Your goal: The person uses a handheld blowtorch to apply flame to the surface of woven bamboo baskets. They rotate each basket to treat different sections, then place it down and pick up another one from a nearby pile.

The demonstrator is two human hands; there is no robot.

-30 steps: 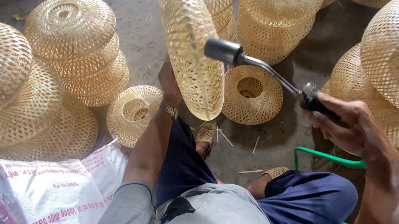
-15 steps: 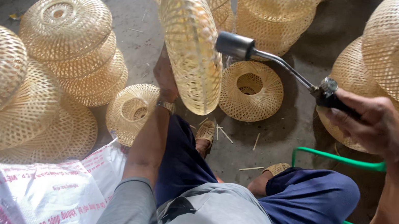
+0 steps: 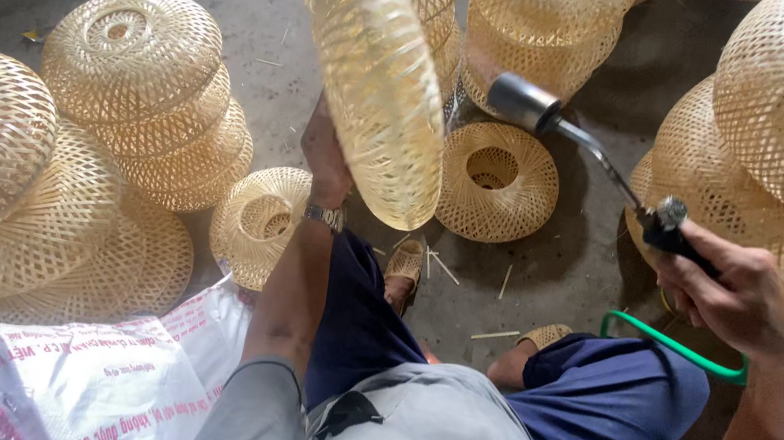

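Holding a woven bamboo shade edge-on, left hand fingers hidden behind it; right hand fingers closing around torch handle, nozzle just beside shade

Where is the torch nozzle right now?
In the head view, the torch nozzle sits upper centre, just right of the woven bamboo shade raised by the left hand. The right hand holds the torch handle at right.
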